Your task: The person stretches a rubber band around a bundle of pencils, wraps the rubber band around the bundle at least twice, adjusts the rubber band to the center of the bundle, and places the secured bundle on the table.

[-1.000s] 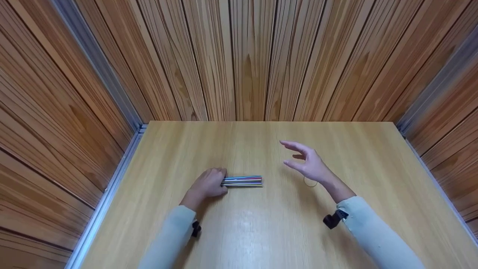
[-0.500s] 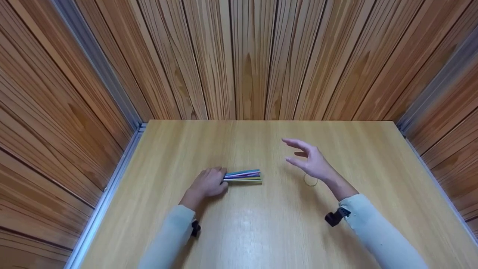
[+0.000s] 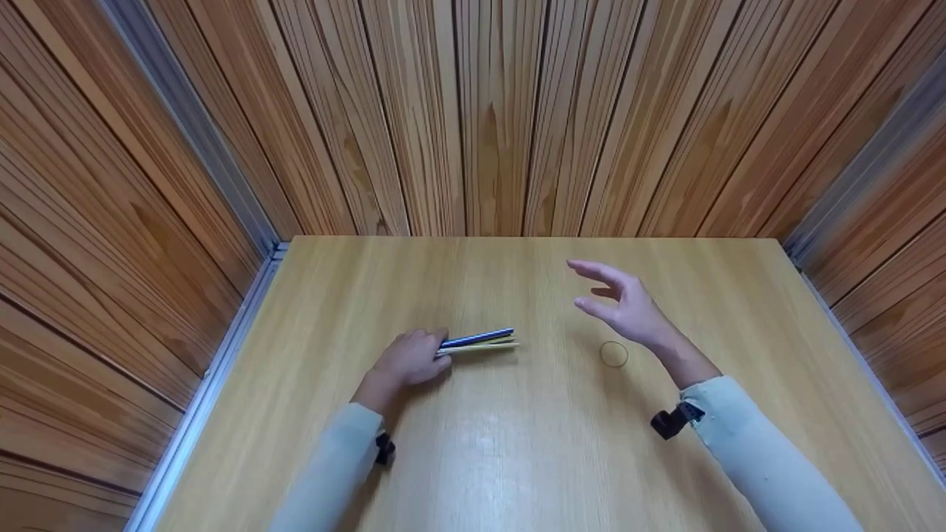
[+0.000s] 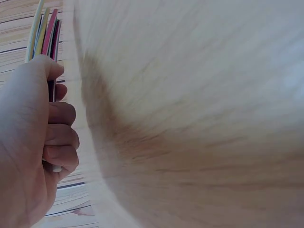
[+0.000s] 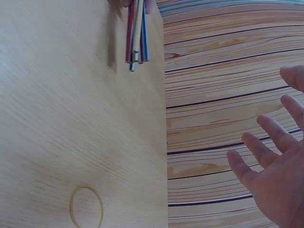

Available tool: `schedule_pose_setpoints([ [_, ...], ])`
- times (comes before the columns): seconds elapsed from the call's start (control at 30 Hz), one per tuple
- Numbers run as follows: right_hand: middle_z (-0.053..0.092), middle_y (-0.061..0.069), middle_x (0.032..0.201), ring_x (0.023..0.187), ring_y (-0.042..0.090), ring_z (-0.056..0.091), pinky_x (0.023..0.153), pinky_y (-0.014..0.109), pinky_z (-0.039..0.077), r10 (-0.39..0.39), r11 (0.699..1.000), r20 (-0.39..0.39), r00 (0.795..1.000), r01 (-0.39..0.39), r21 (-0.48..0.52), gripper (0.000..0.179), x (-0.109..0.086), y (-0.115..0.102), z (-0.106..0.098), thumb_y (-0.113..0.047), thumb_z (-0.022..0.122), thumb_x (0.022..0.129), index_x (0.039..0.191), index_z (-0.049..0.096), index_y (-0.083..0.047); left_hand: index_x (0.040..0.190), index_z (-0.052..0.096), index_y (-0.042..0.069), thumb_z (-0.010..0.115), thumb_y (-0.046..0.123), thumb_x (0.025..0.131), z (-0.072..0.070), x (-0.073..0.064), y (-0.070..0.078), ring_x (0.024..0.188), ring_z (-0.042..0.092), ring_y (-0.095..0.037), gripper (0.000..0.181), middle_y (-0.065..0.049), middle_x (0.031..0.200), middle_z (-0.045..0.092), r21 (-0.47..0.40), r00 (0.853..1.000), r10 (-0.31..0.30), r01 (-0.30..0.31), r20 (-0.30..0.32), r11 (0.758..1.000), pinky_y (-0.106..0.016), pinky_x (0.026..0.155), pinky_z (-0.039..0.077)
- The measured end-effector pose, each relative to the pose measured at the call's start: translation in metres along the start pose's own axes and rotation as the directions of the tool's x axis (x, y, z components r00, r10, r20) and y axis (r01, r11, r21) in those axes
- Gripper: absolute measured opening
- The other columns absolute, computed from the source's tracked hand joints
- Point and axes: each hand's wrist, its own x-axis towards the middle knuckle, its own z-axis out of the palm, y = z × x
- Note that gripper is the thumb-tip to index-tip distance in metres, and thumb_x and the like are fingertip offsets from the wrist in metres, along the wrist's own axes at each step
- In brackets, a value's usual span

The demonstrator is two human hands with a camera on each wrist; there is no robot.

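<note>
My left hand [image 3: 409,358] grips a bundle of thin coloured sticks [image 3: 479,340] left of the table's middle. Their free ends point right and tilt up off the wood. Blue, red, yellow and pale sticks [image 5: 137,35] show in the right wrist view; whether they are pencils or straws I cannot tell. In the left wrist view, curled fingers [image 4: 61,126] wrap the bundle, and a white end pokes out below them. My right hand [image 3: 624,303] hovers holding nothing, its fingers spread. A thin yellowish rubber band [image 3: 627,355] lies flat on the table near its wrist.
The light wooden table [image 3: 473,458] meets a plank wall [image 3: 495,118] at its far edge. Metal rails [image 3: 203,391] run along its sides. A small black camera [image 3: 676,420] is strapped at each wrist.
The left hand has tilted and turned the bundle, lifting its free ends. My right hand has drifted right and farther away, uncovering the whole rubber band.
</note>
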Motion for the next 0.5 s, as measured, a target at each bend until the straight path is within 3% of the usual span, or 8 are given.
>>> schedule_pose_setpoints([
  [0.07,0.055,0.022,0.171,0.162,0.047,0.049,0.127,0.068,0.043,-0.006,1.0,-0.001,1.0,0.006,0.005,0.058,-0.001,0.001,-0.001,-0.004,0.071,0.107,0.163,0.055,-0.002,0.148,0.062,0.004,0.065,0.033,0.111,-0.005,0.0,0.0,0.094,0.059,-0.027,0.047,-0.011,0.101,0.065,-0.01,1.0,-0.007,0.007,-0.001,1.0,-0.045,0.091,0.052],
  [0.17,0.055,0.022,0.171,0.162,0.048,0.048,0.126,0.074,0.041,-0.008,1.0,-0.004,1.0,0.008,0.013,0.058,-0.003,0.002,-0.003,-0.004,0.071,0.107,0.163,0.055,-0.001,0.142,0.065,0.006,0.066,0.035,0.112,-0.015,-0.002,0.001,0.092,0.059,-0.027,0.042,-0.01,0.097,0.063,-0.016,1.0,-0.002,0.001,-0.015,1.0,-0.041,0.086,0.05],
  [0.3,0.056,0.022,0.17,0.161,0.047,0.05,0.126,0.045,0.049,0.001,1.0,-0.018,1.0,-0.001,0.003,0.057,-0.006,0.003,-0.004,-0.005,0.071,0.108,0.163,0.056,-0.003,0.134,0.066,0.006,0.066,0.035,0.113,-0.026,-0.005,0.001,0.086,0.057,-0.025,0.036,-0.007,0.09,0.059,-0.026,0.999,0.015,-0.017,-0.051,1.0,-0.037,0.079,0.045],
  [0.4,0.059,0.021,0.168,0.159,0.045,0.052,0.117,0.019,0.047,0.01,1.0,-0.04,0.999,-0.01,0.001,0.055,-0.007,0.004,0.0,-0.007,0.071,0.109,0.162,0.057,-0.004,0.13,0.066,0.007,0.065,0.034,0.113,-0.031,-0.007,0.002,0.081,0.056,-0.023,0.031,-0.005,0.088,0.057,-0.042,0.997,0.028,-0.031,-0.076,0.999,-0.034,0.074,0.043],
  [0.5,0.06,0.021,0.166,0.156,0.041,0.056,0.113,0.014,0.049,0.019,0.999,-0.079,0.997,-0.016,0.037,0.051,-0.009,0.004,0.005,-0.006,0.068,0.111,0.161,0.058,-0.002,0.126,0.066,0.008,0.064,0.033,0.114,-0.039,-0.009,0.006,0.076,0.055,-0.021,0.028,-0.003,0.084,0.055,-0.051,0.995,0.04,-0.045,-0.094,0.998,-0.032,0.069,0.041],
])
